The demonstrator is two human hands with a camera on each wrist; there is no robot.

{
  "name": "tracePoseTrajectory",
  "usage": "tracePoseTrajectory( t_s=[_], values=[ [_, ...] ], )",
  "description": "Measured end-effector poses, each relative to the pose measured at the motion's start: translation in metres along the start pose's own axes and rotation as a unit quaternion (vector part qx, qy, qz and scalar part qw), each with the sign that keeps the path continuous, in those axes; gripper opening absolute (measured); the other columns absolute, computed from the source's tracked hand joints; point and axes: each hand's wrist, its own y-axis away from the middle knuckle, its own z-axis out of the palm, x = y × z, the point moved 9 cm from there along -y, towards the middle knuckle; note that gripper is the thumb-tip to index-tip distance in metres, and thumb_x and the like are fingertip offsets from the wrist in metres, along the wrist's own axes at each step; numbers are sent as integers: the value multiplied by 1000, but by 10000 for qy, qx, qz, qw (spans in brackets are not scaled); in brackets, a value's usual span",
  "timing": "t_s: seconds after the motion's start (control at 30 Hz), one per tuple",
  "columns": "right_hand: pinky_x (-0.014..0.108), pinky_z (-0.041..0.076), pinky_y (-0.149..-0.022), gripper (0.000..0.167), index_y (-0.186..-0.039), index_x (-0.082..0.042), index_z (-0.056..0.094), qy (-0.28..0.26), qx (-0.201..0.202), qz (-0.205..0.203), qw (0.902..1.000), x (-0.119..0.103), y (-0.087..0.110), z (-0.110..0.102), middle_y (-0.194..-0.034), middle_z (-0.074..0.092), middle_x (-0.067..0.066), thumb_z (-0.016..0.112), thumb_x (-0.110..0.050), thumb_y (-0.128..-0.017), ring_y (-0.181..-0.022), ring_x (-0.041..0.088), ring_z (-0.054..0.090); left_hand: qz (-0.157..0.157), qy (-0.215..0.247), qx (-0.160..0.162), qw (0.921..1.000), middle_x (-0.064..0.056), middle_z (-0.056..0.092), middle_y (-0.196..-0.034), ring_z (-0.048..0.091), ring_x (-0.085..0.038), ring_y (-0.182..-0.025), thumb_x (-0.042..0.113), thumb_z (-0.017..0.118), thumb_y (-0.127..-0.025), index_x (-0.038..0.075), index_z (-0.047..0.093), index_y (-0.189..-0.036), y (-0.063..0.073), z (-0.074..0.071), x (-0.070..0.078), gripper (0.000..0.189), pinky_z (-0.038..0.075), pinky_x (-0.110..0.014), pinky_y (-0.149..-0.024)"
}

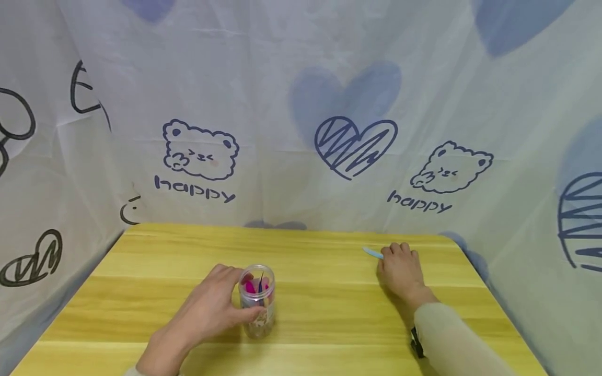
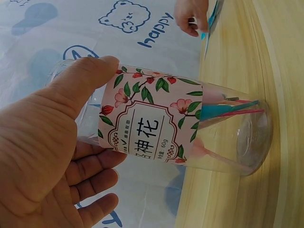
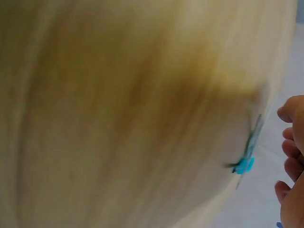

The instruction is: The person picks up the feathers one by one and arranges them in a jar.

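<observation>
My left hand point(image 1: 204, 305) grips a clear plastic jar point(image 1: 259, 329), thumb on the near side and fingers around the far side. The jar stands upright and uncapped, with a pink floral label point(image 2: 154, 85) on its front. Inside are slim pink and blue tools point(image 2: 218, 111), some with broad pink ends toward the mouth. Farther back on the right, my right hand point(image 1: 402, 269) is low over the table with fingers loosely bent. A slender light-blue tool point(image 1: 372, 253) pokes out left of its fingertips; in the right wrist view this tool point(image 3: 244, 165) lies apart from the fingers.
The yellow wood-grain table point(image 1: 310, 324) fills the lower part of the head view. A white cloth point(image 1: 277, 177) printed with hearts, bears and lettering hangs behind its far edge and at both sides. A dark band point(image 1: 416, 343) shows at my right cuff.
</observation>
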Motion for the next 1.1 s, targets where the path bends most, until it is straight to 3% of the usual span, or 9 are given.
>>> tracePoseTrajectory(
  t_s=[0.3, 0.5, 0.6, 0.8, 1.1],
  values=[
    [55, 41, -78, 24, -107, 1, 67, 20, -673, 184, 9976, 6, 4, 22, -105, 60, 17, 58, -19, -99, -99, 40, 50, -32, -19, -1, 10000, 2, 68, -121, 60, -17, -119, 69, 86, -73, 16, 70, -129, 2, 1, -1, 79, 57, -48, -102],
    [59, 44, -86, 27, -112, 0, 71, 83, -1105, 216, 9936, 2, 4, 25, -115, 60, 19, 57, -20, -101, -108, 42, 50, -22, -26, 17, 10000, 2, 68, -119, 60, -16, -119, 69, 86, -73, 16, 70, -128, 2, 0, 0, 78, 57, -47, -101],
    [59, 45, -88, 27, -111, 0, 73, 252, -1112, 97, 9934, -3, 4, 24, -117, 62, 19, 56, -20, -102, -108, 40, 51, -31, -21, 7, 10000, 2, 68, -120, 60, -17, -119, 69, 86, -73, 16, 70, -128, 2, 0, 1, 78, 56, -48, -102],
    [57, 45, -85, 23, -100, -3, 75, 523, -912, -243, 9942, -15, 8, 19, -105, 65, 15, 59, -19, -100, -99, 36, 51, 5, -9, 25, 10000, 3, 69, -119, 60, -16, -119, 68, 87, -73, 17, 70, -128, 2, 0, 1, 77, 56, -48, -102],
    [51, 43, -82, 25, -80, -9, 73, 233, -718, -57, 9971, -20, 11, 14, -91, 66, 8, 61, -19, -100, -90, 31, 52, 12, -23, 29, 10000, 3, 69, -120, 60, -16, -120, 69, 87, -73, 16, 70, -130, 1, 1, 1, 79, 55, -48, -104]
  ],
)
